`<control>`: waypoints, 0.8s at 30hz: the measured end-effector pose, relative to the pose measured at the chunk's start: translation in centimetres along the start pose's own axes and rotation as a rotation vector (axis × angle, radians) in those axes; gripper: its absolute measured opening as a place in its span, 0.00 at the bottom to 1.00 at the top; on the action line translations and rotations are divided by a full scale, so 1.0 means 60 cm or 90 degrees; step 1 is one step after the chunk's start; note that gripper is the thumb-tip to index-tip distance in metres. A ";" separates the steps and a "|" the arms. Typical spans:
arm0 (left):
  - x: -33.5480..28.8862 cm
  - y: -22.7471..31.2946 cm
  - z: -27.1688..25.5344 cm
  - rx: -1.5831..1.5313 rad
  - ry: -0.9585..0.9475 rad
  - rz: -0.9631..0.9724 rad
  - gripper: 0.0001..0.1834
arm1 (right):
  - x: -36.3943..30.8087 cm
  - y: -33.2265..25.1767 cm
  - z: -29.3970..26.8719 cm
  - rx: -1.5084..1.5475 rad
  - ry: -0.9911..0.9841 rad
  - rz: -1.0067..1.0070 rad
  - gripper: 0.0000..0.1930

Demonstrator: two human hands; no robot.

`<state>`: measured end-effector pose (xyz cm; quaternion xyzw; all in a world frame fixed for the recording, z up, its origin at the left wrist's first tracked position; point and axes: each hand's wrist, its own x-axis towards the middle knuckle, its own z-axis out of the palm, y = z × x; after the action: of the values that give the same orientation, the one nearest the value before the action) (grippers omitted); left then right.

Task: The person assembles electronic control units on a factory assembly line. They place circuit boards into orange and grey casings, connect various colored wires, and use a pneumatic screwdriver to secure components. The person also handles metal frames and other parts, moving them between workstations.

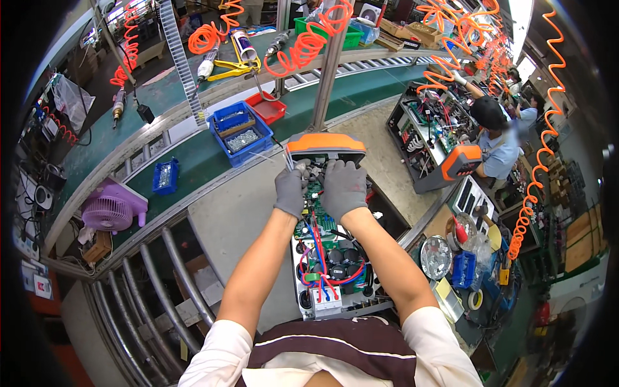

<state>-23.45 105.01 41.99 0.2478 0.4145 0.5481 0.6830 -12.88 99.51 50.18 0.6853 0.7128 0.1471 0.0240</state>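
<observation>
In front of me lies an open electronic unit with green circuit boards point(311, 226), black round capacitors point(343, 263) and red and blue wires point(318, 253). At its far end stands an orange and grey cover point(325, 143). My left hand point(291, 191), in a grey glove, is closed at the left side near the cover, beside thin pale strips or leads point(288, 157); what it grips is hidden. My right hand point(344, 187), gloved alike, has its fingers curled by the cover's lower edge, and its hold is hidden too. A white breaker-like block point(325, 297) sits at the unit's near end.
Blue bins point(240, 138) of small metal parts and a red tray point(266, 108) stand beyond the bench. Steel rollers point(164, 284) and a purple fan point(109, 209) are left. Tape point(475, 299) and a blue box point(463, 269) lie right. A person point(495, 135) works beyond another unit point(451, 168).
</observation>
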 end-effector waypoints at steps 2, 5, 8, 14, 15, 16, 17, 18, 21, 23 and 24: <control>-0.003 -0.001 0.003 0.005 -0.020 0.007 0.10 | -0.001 -0.001 0.001 -0.005 0.011 0.003 0.15; -0.012 0.001 0.008 0.046 -0.002 0.022 0.09 | 0.002 -0.006 0.003 -0.033 0.009 -0.006 0.14; -0.014 -0.007 0.001 0.039 -0.037 0.041 0.09 | 0.001 -0.004 0.011 0.008 -0.043 -0.030 0.14; -0.008 -0.008 -0.055 -0.157 0.140 0.078 0.06 | 0.000 0.006 -0.025 0.080 -0.079 -0.113 0.19; -0.002 -0.007 -0.073 -0.229 0.180 0.068 0.06 | 0.002 -0.001 -0.037 0.057 -0.060 -0.139 0.19; 0.004 -0.005 -0.096 -0.258 0.194 0.048 0.07 | 0.006 -0.011 -0.042 0.025 -0.046 -0.167 0.18; 0.018 -0.009 -0.109 -0.293 0.202 0.044 0.07 | 0.013 -0.021 -0.047 -0.006 -0.030 -0.195 0.18; 0.035 -0.015 -0.121 -0.331 0.209 0.042 0.07 | 0.020 -0.031 -0.054 -0.039 -0.013 -0.225 0.18; 0.031 0.001 -0.117 -0.254 0.182 0.028 0.07 | 0.037 -0.053 -0.049 -0.128 -0.058 -0.210 0.17; 0.081 -0.015 -0.149 -0.125 0.128 0.120 0.08 | 0.053 -0.085 -0.052 -0.158 -0.065 -0.197 0.13; 0.075 0.000 -0.124 -0.100 0.144 0.146 0.09 | 0.048 -0.087 -0.049 -0.183 -0.049 -0.189 0.10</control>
<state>-29.45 108.46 36.67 0.1764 0.4137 0.6773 0.5822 -18.82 101.76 52.18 0.5671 0.7764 0.2162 0.1701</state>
